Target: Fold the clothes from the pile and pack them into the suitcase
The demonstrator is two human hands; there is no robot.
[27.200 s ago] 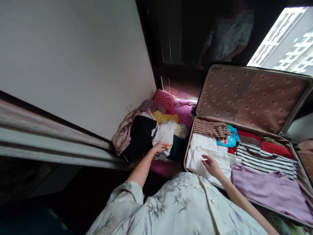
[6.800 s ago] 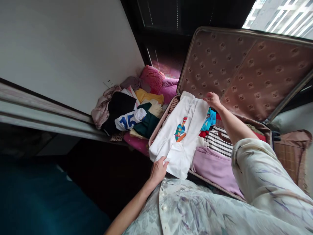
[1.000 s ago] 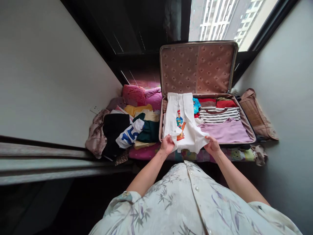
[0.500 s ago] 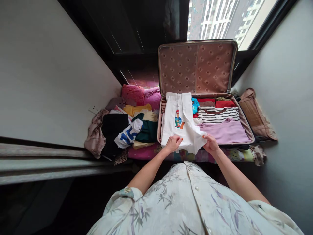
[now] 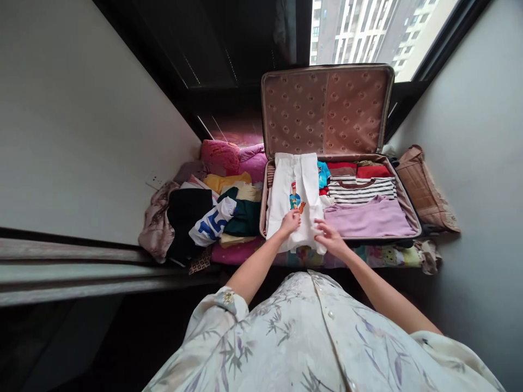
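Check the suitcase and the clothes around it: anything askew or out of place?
The white shirt lies lengthwise in the suitcase, and its near end droops over the front rim, under the left hand and right hand. Left of the case, the pile is a loose, unfolded heap. Nothing looks damaged.

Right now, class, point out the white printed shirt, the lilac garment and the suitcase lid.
white printed shirt (image 5: 295, 179), head view, its upper panel.
lilac garment (image 5: 368, 220), head view, its middle.
suitcase lid (image 5: 327, 111), head view, its patterned lining.

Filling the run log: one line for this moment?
left hand: on white printed shirt | right hand: on its hem | shirt: in open suitcase
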